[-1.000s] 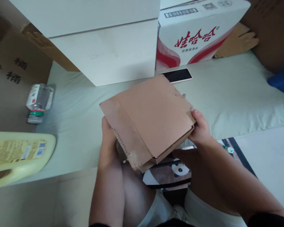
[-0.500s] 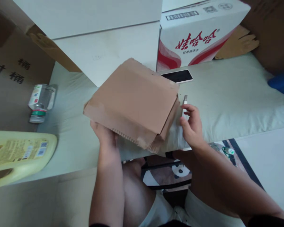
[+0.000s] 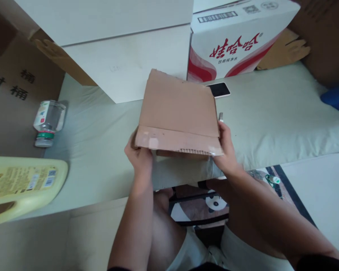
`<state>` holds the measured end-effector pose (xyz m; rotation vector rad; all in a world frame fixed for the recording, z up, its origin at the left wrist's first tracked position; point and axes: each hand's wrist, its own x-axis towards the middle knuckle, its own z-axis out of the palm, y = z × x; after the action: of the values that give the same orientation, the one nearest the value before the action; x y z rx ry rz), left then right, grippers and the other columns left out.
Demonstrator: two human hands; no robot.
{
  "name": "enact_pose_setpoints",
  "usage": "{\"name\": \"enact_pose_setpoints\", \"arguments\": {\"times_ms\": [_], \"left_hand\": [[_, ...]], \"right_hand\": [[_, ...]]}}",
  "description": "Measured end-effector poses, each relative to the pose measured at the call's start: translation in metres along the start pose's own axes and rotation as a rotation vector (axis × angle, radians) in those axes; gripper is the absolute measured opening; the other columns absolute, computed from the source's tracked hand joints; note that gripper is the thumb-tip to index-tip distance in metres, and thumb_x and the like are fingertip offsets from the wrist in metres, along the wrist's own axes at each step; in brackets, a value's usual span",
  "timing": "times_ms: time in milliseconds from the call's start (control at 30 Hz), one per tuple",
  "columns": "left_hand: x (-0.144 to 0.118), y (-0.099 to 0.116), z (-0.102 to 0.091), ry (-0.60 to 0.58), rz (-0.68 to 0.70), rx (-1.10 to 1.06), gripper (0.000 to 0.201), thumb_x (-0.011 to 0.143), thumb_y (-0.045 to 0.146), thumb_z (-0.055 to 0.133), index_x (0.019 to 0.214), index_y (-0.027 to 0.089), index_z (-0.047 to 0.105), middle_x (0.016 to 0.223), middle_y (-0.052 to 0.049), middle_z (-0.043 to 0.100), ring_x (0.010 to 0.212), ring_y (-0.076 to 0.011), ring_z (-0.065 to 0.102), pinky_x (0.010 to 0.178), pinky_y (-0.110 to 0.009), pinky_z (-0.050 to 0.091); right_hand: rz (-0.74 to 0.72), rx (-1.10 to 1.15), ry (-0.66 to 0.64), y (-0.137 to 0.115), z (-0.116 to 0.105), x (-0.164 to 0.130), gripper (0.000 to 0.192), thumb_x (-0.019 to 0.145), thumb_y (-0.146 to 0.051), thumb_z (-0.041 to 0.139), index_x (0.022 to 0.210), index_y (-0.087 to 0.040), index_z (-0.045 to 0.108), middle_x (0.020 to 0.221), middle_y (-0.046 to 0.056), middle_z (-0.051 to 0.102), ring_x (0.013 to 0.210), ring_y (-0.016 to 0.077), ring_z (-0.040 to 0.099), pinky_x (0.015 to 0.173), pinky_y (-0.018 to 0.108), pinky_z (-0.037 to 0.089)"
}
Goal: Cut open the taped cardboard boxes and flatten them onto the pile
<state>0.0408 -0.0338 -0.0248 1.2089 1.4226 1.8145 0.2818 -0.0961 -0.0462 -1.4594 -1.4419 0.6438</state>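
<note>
- The person is holding a flattened cardboard box point(image 3: 178, 113) with both hands, over the near edge of the pale cloth surface point(image 3: 271, 120)
- The left hand point(image 3: 139, 156) is clamping the box's near left corner, at about 7 o'clock of the box; the right hand point(image 3: 226, 148) is clamping the near right corner, at about 4 o'clock
- I judge the step in hand is squaring the box in front of the body; the next move is calling for a firm grip on both corners, so the loose flaps are not sliding apart
- The box's taped edge is facing the person at 6 o'clock, and its torn edge is pointing to 12 o'clock; its long axis is running from 9 to 3 o'clock, roughly
- A phone point(image 3: 219, 89) is lying just behind the box at 1 o'clock, and a small jar point(image 3: 47, 122) is lying well apart at 9 o'clock
</note>
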Motion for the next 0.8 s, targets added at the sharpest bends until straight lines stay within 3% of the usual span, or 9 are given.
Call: {"name": "enact_pose_setpoints", "arguments": {"times_ms": [100, 200, 300, 400, 500, 667, 733, 800], "left_hand": [[-0.016, 0.002, 0.008, -0.058, 0.075, -0.006, 0.026, 0.070, 0.028, 0.069, 0.092, 0.024, 0.081, 0.084, -0.001, 0.076, 0.081, -0.0206, 0.071, 0.078, -0.034, 0.057], [-0.018, 0.001, 0.014, -0.088, 0.069, -0.061, 0.025, 0.071, 0.028, 0.071, 0.093, 0.024, 0.081, 0.087, -0.001, 0.077, 0.083, -0.0194, 0.072, 0.081, -0.033, 0.057], [-0.008, -0.002, 0.018, 0.028, -0.102, -0.161, 0.024, 0.069, 0.030, 0.078, 0.091, 0.022, 0.078, 0.089, -0.001, 0.076, 0.089, -0.0204, 0.072, 0.086, -0.035, 0.058], [0.010, -0.005, 0.014, 0.144, -0.294, -0.351, 0.034, 0.069, 0.041, 0.083, 0.097, 0.024, 0.074, 0.097, -0.002, 0.076, 0.098, -0.0217, 0.072, 0.091, -0.036, 0.058], [0.023, -0.008, 0.003, 0.079, -0.410, -0.484, 0.038, 0.068, 0.048, 0.084, 0.095, 0.024, 0.072, 0.106, -0.004, 0.078, 0.110, -0.0225, 0.071, 0.098, -0.033, 0.057], [0.028, -0.009, -0.011, -0.075, -0.441, -0.574, 0.035, 0.076, 0.054, 0.078, 0.094, 0.024, 0.074, 0.112, -0.007, 0.079, 0.125, -0.0274, 0.067, 0.105, -0.037, 0.055], [0.027, -0.009, -0.013, -0.062, -0.405, -0.616, 0.036, 0.084, 0.055, 0.070, 0.103, 0.024, 0.073, 0.115, -0.007, 0.079, 0.130, -0.0276, 0.064, 0.109, -0.039, 0.053], [0.028, -0.009, -0.015, -0.029, -0.377, -0.664, 0.034, 0.092, 0.050, 0.062, 0.109, 0.023, 0.071, 0.115, -0.007, 0.079, 0.133, -0.0264, 0.063, 0.111, -0.039, 0.051]], "right_hand": [[0.029, -0.093, 0.117, 0.001, -0.004, 0.002, 0.076, 0.094, -0.061, 0.058, 0.153, -0.024, 0.027, 0.154, 0.020, 0.051, 0.141, 0.0340, 0.055, 0.118, 0.055, 0.046], [0.036, -0.071, 0.128, 0.006, -0.007, 0.003, 0.074, 0.095, -0.059, 0.059, 0.152, -0.023, 0.030, 0.153, 0.020, 0.052, 0.140, 0.0335, 0.056, 0.118, 0.054, 0.047], [-0.077, 0.085, 0.030, 0.013, -0.008, 0.003, 0.068, 0.099, -0.059, 0.052, 0.156, -0.028, 0.031, 0.163, 0.016, 0.045, 0.149, 0.0321, 0.048, 0.122, 0.054, 0.043], [-0.263, 0.171, -0.140, 0.018, -0.010, 0.004, 0.060, 0.102, -0.065, 0.039, 0.153, -0.034, 0.046, 0.168, 0.007, 0.042, 0.157, 0.0329, 0.038, 0.128, 0.058, 0.033], [-0.356, 0.065, -0.157, 0.019, -0.012, 0.005, 0.055, 0.103, -0.062, 0.039, 0.150, -0.036, 0.053, 0.162, 0.005, 0.050, 0.155, 0.0338, 0.040, 0.126, 0.060, 0.035], [-0.470, -0.125, -0.107, 0.013, -0.009, 0.003, 0.061, 0.100, -0.053, 0.052, 0.158, -0.036, 0.044, 0.172, 0.006, 0.037, 0.160, 0.0362, 0.031, 0.127, 0.063, 0.030], [-0.502, -0.159, -0.167, 0.009, -0.009, 0.001, 0.056, 0.099, -0.054, 0.052, 0.151, -0.033, 0.053, 0.167, 0.007, 0.045, 0.159, 0.0378, 0.032, 0.127, 0.065, 0.026], [-0.494, -0.168, -0.254, 0.005, -0.010, 0.000, 0.046, 0.101, -0.053, 0.049, 0.139, -0.032, 0.063, 0.154, 0.008, 0.061, 0.153, 0.0381, 0.043, 0.126, 0.067, 0.025]]}}
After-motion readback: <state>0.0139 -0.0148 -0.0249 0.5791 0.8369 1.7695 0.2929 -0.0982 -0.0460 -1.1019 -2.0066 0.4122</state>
